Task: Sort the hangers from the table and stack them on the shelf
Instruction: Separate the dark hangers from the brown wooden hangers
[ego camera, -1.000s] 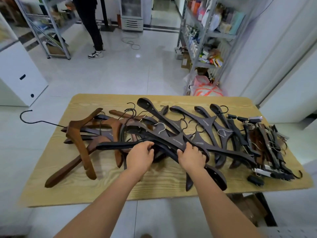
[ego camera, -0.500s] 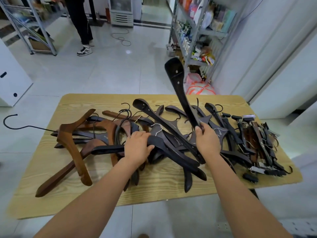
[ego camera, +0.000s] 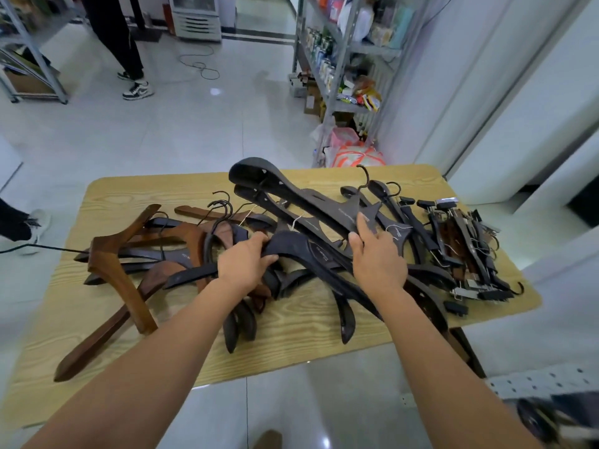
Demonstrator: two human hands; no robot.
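A heap of hangers covers the wooden table [ego camera: 291, 335]. Black hangers [ego camera: 392, 228] fill the middle, brown wooden hangers [ego camera: 113, 273] lie at the left, and clip hangers [ego camera: 466, 247] are piled at the right. My left hand [ego camera: 244, 264] grips the arm of a black hanger [ego camera: 301, 251] in the middle of the heap. My right hand [ego camera: 376, 257] holds the neck of a large black hanger [ego camera: 285, 186] whose broad end lies tilted up over the heap toward the far left; the index finger points forward along it.
A metal shelf [ego camera: 343, 59] stocked with goods stands beyond the table's far right, with bags [ego camera: 353, 150] at its foot. A person [ego camera: 120, 43] stands on the tiled floor at the far left, near another rack [ego camera: 29, 59]. A cable [ego camera: 197, 66] lies on the floor.
The black hanger in my right hand stood nearly upright half a second ago; it has come down and now lies low over the heap. My left hand has kept its grip in the middle.
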